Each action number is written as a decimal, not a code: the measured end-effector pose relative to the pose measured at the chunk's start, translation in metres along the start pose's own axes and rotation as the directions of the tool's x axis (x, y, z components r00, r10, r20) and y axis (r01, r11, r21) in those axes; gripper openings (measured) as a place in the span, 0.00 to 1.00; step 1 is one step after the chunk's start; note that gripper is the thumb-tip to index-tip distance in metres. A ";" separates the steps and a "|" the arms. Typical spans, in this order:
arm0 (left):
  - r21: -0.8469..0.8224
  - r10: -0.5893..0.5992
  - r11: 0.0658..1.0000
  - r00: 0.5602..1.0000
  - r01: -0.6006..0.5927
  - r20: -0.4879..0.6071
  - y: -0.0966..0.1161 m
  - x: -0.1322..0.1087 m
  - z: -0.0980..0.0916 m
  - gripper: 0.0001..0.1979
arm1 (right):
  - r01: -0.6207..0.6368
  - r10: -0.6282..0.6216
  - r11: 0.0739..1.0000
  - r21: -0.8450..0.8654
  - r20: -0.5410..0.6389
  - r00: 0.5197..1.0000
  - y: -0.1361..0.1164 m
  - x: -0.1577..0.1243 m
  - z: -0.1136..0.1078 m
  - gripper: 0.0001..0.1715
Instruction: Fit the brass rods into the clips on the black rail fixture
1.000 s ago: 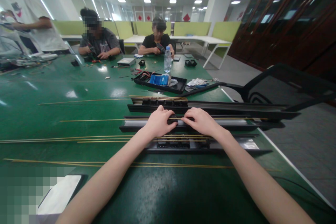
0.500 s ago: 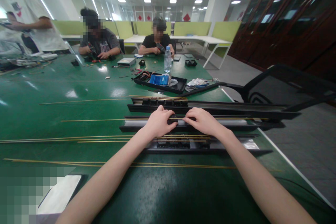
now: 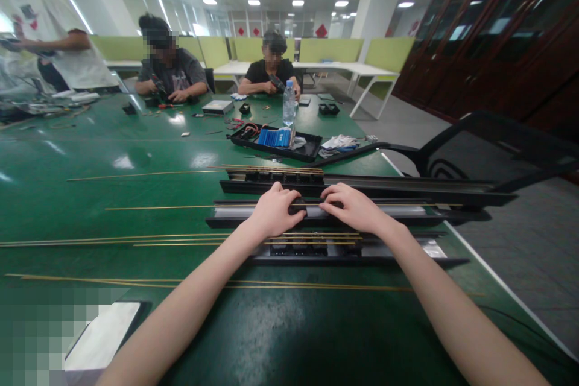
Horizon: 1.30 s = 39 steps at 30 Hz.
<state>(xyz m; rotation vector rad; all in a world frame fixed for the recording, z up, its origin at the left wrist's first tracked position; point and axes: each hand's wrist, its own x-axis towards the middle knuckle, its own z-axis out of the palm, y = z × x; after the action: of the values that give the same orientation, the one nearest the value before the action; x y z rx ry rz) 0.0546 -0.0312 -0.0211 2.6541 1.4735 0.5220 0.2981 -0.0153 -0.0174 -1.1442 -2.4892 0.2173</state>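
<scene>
My left hand (image 3: 275, 210) is closed around a small black block (image 3: 297, 205) at the middle black channel (image 3: 257, 222). To its right, my right hand (image 3: 350, 206) has its thumb and fingers on a second black block (image 3: 333, 203), mostly covered by the fingers. A thin brass-coloured rod (image 3: 158, 208) runs along this channel and passes at both blocks; whether it goes through them I cannot tell. The channel has a pale strip (image 3: 398, 211) inside.
A channel (image 3: 407, 188) behind and another (image 3: 416, 262) in front hold black blocks and rods. Loose rods (image 3: 289, 285) lie nearer me. Farther back are a black tray (image 3: 312, 146), a water bottle (image 3: 288, 105) and gloves (image 3: 340, 143). A chair (image 3: 488, 157) stands right. Several people work beyond.
My right hand has shifted slightly right, and a black block now shows between its fingers. My left hand stays in place on its block.
</scene>
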 end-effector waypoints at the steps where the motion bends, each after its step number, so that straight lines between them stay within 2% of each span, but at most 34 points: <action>1: 0.002 0.002 1.000 1.000 -0.002 -0.002 0.000 0.000 0.000 0.21 | -0.007 0.007 1.000 0.004 -0.006 1.000 0.001 -0.001 0.000 0.19; 15: 0.010 0.001 1.000 1.000 -0.001 -0.001 -0.001 0.001 0.002 0.21 | -0.028 0.021 0.986 0.162 0.041 0.999 0.011 -0.003 -0.003 0.16; 27: 0.006 0.007 1.000 1.000 -0.007 -0.012 -0.002 0.001 0.003 0.21 | -0.039 0.032 0.992 0.117 0.058 0.998 0.007 -0.002 -0.005 0.16; 33: 0.000 0.011 1.000 1.000 -0.011 -0.013 -0.001 0.001 0.002 0.21 | 0.019 -0.020 1.000 -0.018 -0.024 1.000 -0.012 0.009 0.001 0.16; 39: 0.020 0.027 0.999 0.999 -0.026 -0.029 -0.002 0.000 0.003 0.19 | -0.016 0.011 0.993 -0.121 -0.042 0.999 -0.039 0.020 0.017 0.15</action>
<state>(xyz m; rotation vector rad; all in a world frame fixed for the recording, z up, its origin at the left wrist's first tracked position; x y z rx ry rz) 0.0543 -0.0299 -0.0245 2.6961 1.4604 0.5528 0.2523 -0.0254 -0.0159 -1.2006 -2.4879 0.0459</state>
